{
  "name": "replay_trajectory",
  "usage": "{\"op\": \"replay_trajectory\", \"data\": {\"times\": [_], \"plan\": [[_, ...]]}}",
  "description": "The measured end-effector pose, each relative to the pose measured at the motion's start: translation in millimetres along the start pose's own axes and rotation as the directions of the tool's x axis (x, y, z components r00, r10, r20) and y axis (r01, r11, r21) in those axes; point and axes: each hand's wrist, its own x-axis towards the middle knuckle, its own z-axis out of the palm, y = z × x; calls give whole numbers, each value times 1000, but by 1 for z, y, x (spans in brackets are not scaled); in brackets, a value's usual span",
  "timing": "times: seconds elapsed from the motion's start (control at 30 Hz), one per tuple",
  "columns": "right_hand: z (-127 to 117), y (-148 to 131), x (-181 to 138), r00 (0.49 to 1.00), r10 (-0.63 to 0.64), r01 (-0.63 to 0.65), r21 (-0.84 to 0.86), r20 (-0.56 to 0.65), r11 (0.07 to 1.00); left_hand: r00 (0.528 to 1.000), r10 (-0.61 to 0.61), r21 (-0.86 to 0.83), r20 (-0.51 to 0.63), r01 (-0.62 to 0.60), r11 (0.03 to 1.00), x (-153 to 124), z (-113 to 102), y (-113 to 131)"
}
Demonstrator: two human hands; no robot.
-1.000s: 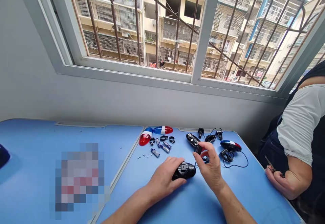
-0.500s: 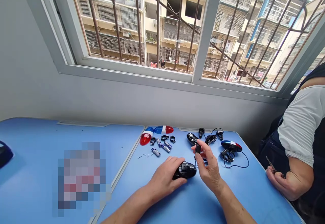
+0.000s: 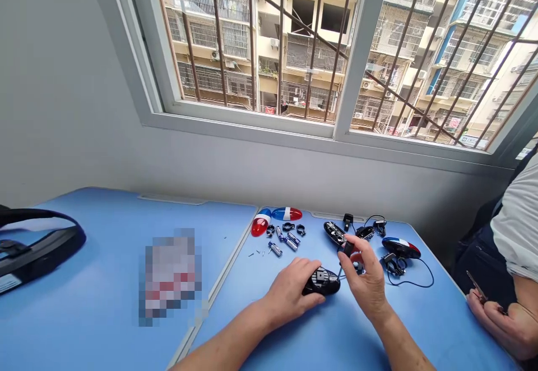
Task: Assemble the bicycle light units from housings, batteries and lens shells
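Observation:
My left hand (image 3: 294, 290) is wrapped round the left side of a black oval light housing (image 3: 324, 282), pressing it on the blue table. With its fingertips, my right hand (image 3: 366, 273) grips the dark handle of a screwdriver (image 3: 345, 252). The screwdriver's shaft slants down to the housing's right end; the tip is too small to make out. Beyond my hands lie an opened black housing (image 3: 334, 233), several batteries (image 3: 290, 242), black clamp rings (image 3: 288, 227) and a few small screws (image 3: 258, 252).
Red, white and blue covers (image 3: 261, 222) lie at the back near the table seam. To the right sits an assembled light (image 3: 401, 246) with a looped cable (image 3: 428, 281). A black curved object (image 3: 42, 247) stands far left. Another person's hand (image 3: 500, 320) holds a dark tool at the right edge.
The view has turned left, so everything sits further right and more of the black curved object shows. The screwdriver handle leans more to the right. Both hands keep their holds.

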Motion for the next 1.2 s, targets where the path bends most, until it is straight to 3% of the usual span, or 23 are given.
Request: {"op": "replay_trajectory", "data": {"times": [0.5, 1.2], "plan": [[0, 8, -7, 1000, 19, -18, -29, 24, 999, 1000, -30, 17, -1, 30, 999, 0, 4, 0], [1, 24, -19, 991, 119, -120, 15, 55, 993, 998, 44, -7, -41, -44, 999, 4, 19, -17]]}}
